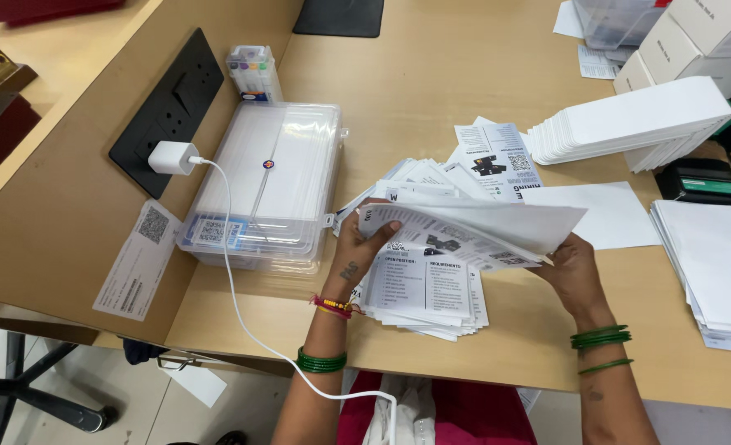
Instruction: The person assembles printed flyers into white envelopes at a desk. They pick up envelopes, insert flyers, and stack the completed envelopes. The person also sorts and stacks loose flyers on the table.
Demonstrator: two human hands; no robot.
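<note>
A folded white printed paper leaflet [473, 227] is gripped at either end by the left hand [357, 247] and right hand [576, 268], above a spread stack of black-and-white printed leaflets [423, 292] on the light wooden desk [431, 74].

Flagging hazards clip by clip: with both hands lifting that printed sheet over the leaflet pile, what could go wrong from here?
1. The leaflet pile overhangs the desk edge; a nudge from the left hand might tip sheets off.
2. The white cable runs beside the left forearm, so it could snag.
3. The sheet, held between left and right hand, may crease.
</note>
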